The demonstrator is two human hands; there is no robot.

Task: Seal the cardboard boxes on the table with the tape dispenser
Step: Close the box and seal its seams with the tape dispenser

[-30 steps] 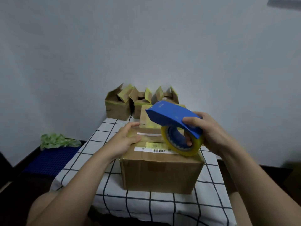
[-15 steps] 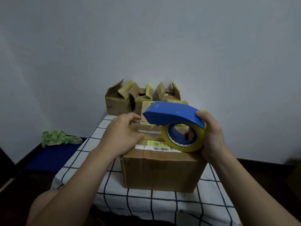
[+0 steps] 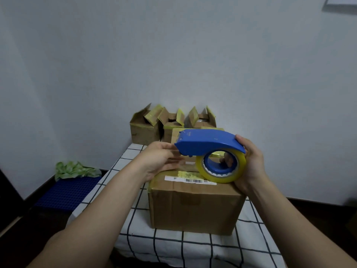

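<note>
Tape dispenser (image 3: 208,145), blue, rigid and judged light, is held above the near cardboard box (image 3: 195,206) on the surface, gripped at its rear by the right hand (image 3: 251,163), fingers through the roll core. Left hand (image 3: 160,161) is loosely spread at the nose, pinching nothing clearly visible; the yellow tape roll (image 3: 222,176) is likely slick.

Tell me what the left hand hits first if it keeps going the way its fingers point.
The left hand points right, at the blue tape dispenser's front end. Its fingertips look almost on it, so it would probably meet that first, though depth is unclear.

A blue tape dispenser (image 3: 204,142) (yellowish roll loaded) hovers level above the closed, barcode-labelled cardboard box (image 3: 195,207).
</note>
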